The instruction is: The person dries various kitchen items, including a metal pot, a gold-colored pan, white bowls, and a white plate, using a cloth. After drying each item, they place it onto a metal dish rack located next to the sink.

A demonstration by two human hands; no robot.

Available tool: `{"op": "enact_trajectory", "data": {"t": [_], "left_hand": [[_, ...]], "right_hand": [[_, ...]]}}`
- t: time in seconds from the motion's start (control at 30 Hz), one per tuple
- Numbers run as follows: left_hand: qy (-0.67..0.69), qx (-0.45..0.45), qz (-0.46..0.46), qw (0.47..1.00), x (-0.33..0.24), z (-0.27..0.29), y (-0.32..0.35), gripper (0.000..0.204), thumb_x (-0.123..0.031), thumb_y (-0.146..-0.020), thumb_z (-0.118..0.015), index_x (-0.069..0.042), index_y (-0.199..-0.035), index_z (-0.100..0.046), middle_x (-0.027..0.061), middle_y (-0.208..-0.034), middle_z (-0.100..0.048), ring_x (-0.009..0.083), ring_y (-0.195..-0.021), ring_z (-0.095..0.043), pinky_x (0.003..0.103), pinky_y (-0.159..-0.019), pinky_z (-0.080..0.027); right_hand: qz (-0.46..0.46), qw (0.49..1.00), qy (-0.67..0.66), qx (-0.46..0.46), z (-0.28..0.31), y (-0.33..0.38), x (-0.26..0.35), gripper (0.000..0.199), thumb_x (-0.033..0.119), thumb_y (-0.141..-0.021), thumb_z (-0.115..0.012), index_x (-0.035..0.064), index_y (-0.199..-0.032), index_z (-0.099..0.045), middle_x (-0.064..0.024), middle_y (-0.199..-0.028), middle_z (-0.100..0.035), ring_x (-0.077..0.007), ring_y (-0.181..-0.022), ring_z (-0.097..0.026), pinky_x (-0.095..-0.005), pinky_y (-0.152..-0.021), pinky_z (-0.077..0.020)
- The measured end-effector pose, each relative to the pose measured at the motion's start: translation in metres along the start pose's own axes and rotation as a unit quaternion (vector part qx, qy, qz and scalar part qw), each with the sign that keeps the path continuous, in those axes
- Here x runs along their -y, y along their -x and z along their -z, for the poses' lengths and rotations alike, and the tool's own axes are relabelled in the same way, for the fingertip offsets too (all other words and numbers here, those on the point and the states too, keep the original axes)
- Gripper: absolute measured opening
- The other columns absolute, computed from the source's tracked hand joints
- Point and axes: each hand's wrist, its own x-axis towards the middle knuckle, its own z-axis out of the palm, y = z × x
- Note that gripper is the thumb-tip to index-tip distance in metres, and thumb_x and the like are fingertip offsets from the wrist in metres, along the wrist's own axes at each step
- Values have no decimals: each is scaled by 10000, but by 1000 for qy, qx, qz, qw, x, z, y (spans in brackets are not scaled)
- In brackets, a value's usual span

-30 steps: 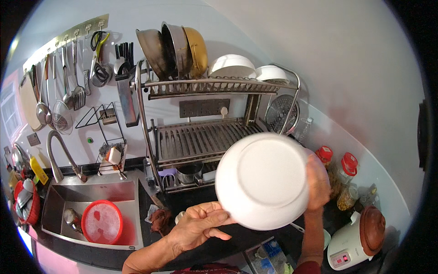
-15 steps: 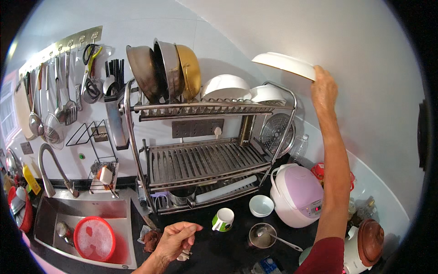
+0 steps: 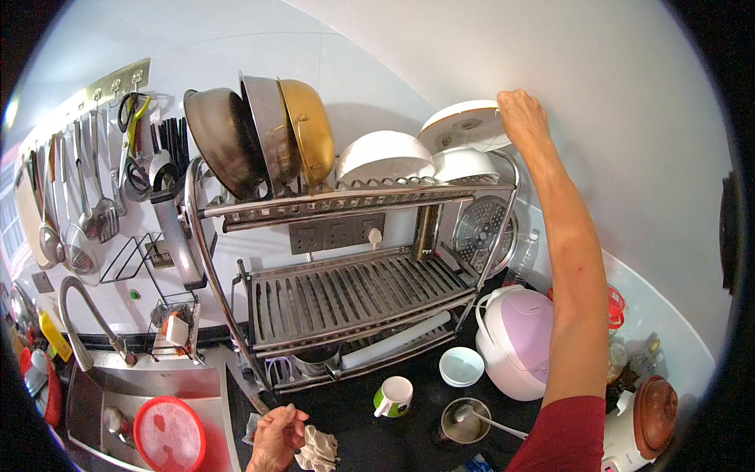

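Note:
My right hand [image 3: 523,118] is raised at the upper right, closed on the rim of a white plate [image 3: 460,124] with marks on its face. The plate leans tilted behind a small white bowl [image 3: 464,165] at the right end of the top tier of the metal dish rack [image 3: 346,200]; whether it rests on the rack I cannot tell. Low in front of the rack, my left hand [image 3: 275,439] has its fingers curled together, with nothing seen in them. A crumpled beige cloth [image 3: 318,450] lies beside it on the black counter.
A larger white bowl [image 3: 385,159] and several upright metal basins [image 3: 307,134] fill the top tier. Below stand a mug [image 3: 393,397], light bowls [image 3: 461,367], a pot with a spoon [image 3: 464,421] and a rice cooker [image 3: 515,334]. The sink [image 3: 141,381] holds a red basin [image 3: 169,436].
My right hand has brought the plate left and down, from above the rack's right end to behind the small bowl, tipping it upright. My left hand has lowered. The view has shifted slightly.

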Motion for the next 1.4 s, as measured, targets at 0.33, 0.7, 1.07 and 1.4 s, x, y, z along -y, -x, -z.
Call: {"op": "enact_trajectory", "data": {"t": [0.33, 0.7, 1.07, 1.4], "left_hand": [[-9, -37, 10, 999, 2, 6, -5, 298, -257, -931, -520, -20, -785, -625, 48, -559, -541, 144, -434, -446, 284, -416, -350], [-8, -58, 7, 998, 8, 19, -4, 275, -267, -922, -530, -36, -804, -617, 32, -567, -539, 140, -436, -452, 285, -416, -355], [-106, -75, -98, 987, 41, 57, -16, 262, -286, -913, -543, -47, -823, -603, 11, -583, -533, 113, -450, -467, 242, -391, -365], [-411, -159, -232, 867, 58, 87, -5, 48, -120, -789, -617, -82, -816, -607, 17, -724, -577, 146, -624, -515, 282, -538, -399]], "right_hand": [[5, 999, -15, 38, -24, -8, 2, 79, -44, -789, -571, 0, -811, -633, -196, -854, -651, -356, -820, -663, -442, -662, -562], [-18, 997, -21, 69, -62, 2, 3, 122, -22, -802, -599, 29, -888, -668, -167, -890, -676, -303, -858, -679, -385, -691, -591], [-68, 995, -45, 55, -76, 7, -7, 182, 127, -823, -532, 50, -956, -628, -204, -925, -648, -383, -898, -626, -504, -750, -495], [-59, 978, -188, -66, -72, 38, 2, 431, 119, -775, -520, 104, -1205, -547, -219, -1155, -576, -354, -1105, -535, -441, -945, -421]]}}
